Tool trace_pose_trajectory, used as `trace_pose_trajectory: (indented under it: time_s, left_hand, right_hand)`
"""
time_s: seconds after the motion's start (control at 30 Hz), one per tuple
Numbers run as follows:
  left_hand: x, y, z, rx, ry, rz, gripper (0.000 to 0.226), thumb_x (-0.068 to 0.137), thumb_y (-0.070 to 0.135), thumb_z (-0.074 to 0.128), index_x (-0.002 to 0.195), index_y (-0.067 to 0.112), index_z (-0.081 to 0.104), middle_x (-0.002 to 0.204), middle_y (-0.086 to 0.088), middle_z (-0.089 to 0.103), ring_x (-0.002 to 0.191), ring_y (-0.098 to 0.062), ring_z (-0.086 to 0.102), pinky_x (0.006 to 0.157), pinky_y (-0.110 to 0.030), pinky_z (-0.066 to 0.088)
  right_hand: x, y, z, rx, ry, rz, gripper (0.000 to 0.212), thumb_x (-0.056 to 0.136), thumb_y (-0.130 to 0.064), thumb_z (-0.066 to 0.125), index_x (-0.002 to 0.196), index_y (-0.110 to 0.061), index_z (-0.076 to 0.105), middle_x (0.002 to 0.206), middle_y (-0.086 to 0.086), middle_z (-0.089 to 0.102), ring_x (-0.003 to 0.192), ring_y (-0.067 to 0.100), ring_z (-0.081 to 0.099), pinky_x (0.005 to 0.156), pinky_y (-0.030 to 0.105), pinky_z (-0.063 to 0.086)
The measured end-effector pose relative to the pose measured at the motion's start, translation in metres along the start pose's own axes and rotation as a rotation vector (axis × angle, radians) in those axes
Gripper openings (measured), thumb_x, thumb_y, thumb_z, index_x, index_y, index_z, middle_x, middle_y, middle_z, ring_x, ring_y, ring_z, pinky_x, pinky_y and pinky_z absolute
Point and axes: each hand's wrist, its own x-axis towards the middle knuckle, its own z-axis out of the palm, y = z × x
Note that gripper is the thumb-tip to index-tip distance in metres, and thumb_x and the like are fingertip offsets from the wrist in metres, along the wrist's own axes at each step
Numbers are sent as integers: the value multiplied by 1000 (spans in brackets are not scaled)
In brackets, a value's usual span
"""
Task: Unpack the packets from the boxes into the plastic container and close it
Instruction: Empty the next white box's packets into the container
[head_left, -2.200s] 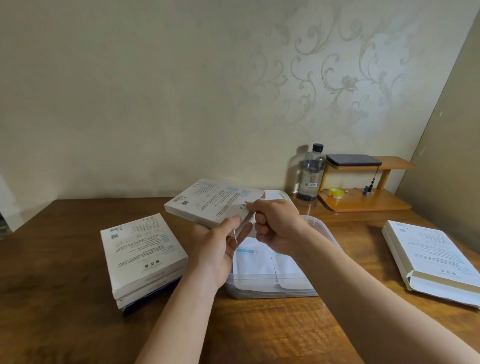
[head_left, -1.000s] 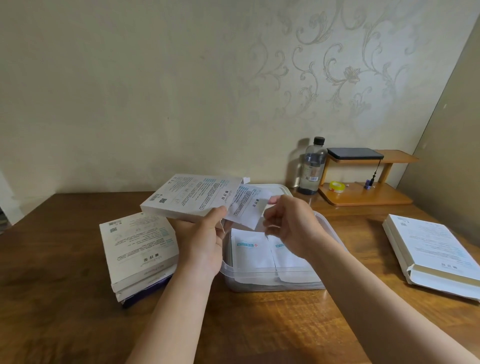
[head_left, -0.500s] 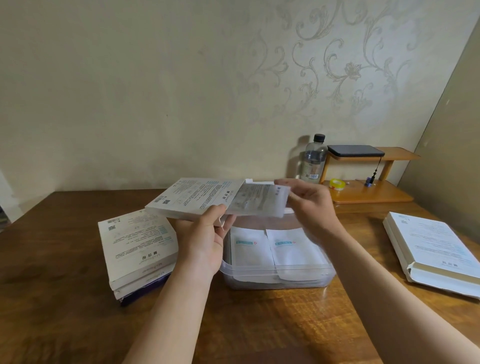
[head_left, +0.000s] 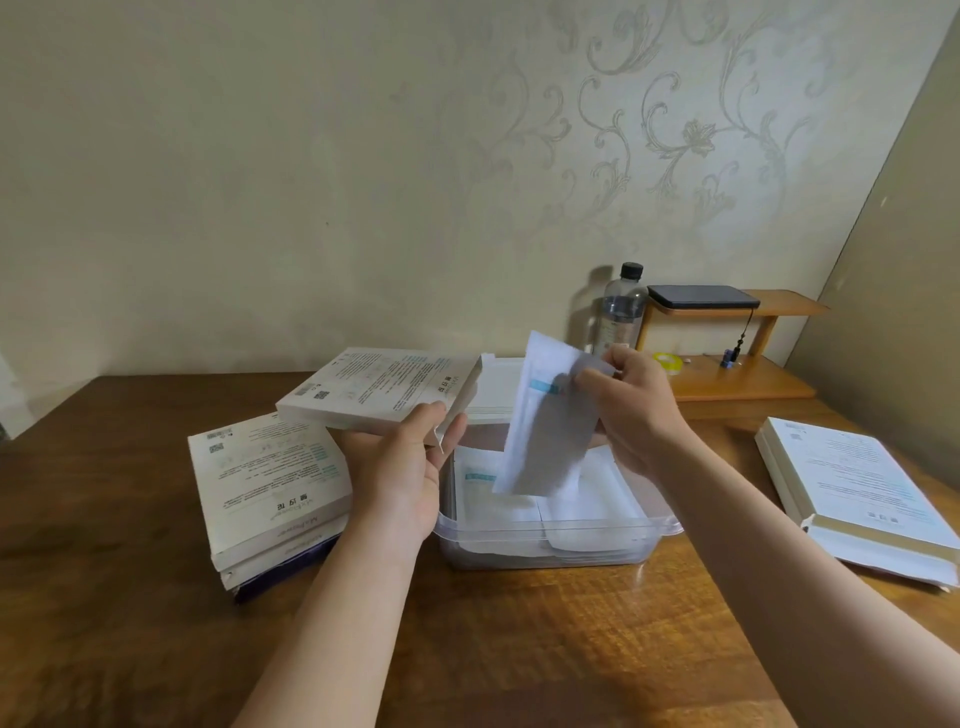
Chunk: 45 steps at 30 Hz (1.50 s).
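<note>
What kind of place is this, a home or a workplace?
Probably a room in a home: patterned wallpaper, a wooden table, and a small wooden shelf with a water bottle beside it.

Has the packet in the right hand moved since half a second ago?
Yes. The packet has left the box and swung down, now hanging steeply over the plastic container from the right hand.

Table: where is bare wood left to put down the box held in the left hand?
Bare wood lies in front of the container toward the near edge of the table, and at the far left behind the stack of boxes. Crowded: over the container, where the left hand, box, right hand and packet meet.
</note>
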Motion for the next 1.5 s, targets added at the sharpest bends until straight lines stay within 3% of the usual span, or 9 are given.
trace_pose_trajectory:
  time_s: [0.13, 0.3, 0.47, 0.63, 0.77, 0.97, 1.07, 1.23, 1.5]
  left_hand:
    - [-1, 1, -2, 3, -5, -4, 52, 86, -19, 63, 126, 13, 55, 121, -7, 71, 103, -18, 74, 75, -36, 64]
    - [-2, 1, -3, 10, -11, -8, 57, 86, -17, 64, 132, 12, 51, 123, -9, 69, 109, -21, 73, 76, -35, 63]
    - [-1, 1, -2, 14, -5, -16, 55, 86, -18, 64, 131, 12, 51, 124, -10, 68, 114, -25, 69, 76, -37, 64]
    - [0, 1, -5, -1, 3, -31, 64, 85, -16, 67, 139, 11, 45, 128, -11, 65, 116, -27, 68, 75, -37, 64]
    - [1, 0, -4, -14, 5, -26, 64, 85, -18, 66, 139, 10, 47, 125, -10, 68, 111, -24, 71, 73, -36, 63]
    - [1, 0, -3, -10, 6, -25, 59, 85, -19, 63, 136, 9, 51, 119, -6, 71, 109, -20, 72, 73, -36, 63]
    - [2, 0, -4, -15, 5, -25, 62, 85, -19, 64, 138, 12, 50, 121, -7, 71, 109, -20, 72, 73, -36, 63]
    - [1, 1, -4, -4, 7, -32, 63, 85, -17, 65, 138, 11, 48, 124, -8, 69, 111, -23, 70, 73, -36, 63]
    - [1, 0, -4, 9, 7, -37, 60, 86, -18, 65, 137, 8, 47, 123, -9, 68, 103, -19, 71, 72, -35, 63]
  right_hand:
    - [-2, 12, 4, -3, -73, 143, 11, 88, 4, 57, 85, -5, 52, 87, 17, 59, 81, 33, 65, 67, 43, 56]
    - [-5, 22, 12, -71, -161, 329, 17, 93, -1, 62, 110, -2, 58, 108, 18, 68, 97, 35, 69, 81, 53, 60]
    - [-8, 23, 19, -232, -248, 406, 20, 92, -3, 66, 111, -8, 61, 109, 11, 69, 97, 29, 69, 81, 48, 61]
    - [-13, 23, 19, -849, -376, 184, 15, 86, -11, 75, 98, -9, 66, 97, 8, 68, 81, 22, 70, 66, 30, 62]
    - [-18, 18, 18, -1344, -361, -162, 44, 86, -32, 76, 121, -12, 58, 109, 4, 64, 86, 17, 57, 66, 24, 45]
    - [-17, 17, 26, -1447, -388, -375, 65, 80, -49, 77, 128, -16, 49, 117, 6, 55, 95, 19, 50, 71, 30, 49]
    - [-16, 22, 28, -1408, -506, -371, 77, 77, -56, 77, 136, -19, 44, 127, 5, 53, 111, 22, 52, 87, 35, 53]
    - [-14, 26, 33, -1315, -822, -250, 87, 83, -60, 68, 155, -33, 27, 160, -6, 32, 146, 21, 31, 118, 43, 27]
    - [-13, 36, 36, -1364, -975, -219, 78, 94, -55, 57, 158, -38, 14, 165, -6, 17, 151, 21, 17, 122, 43, 15]
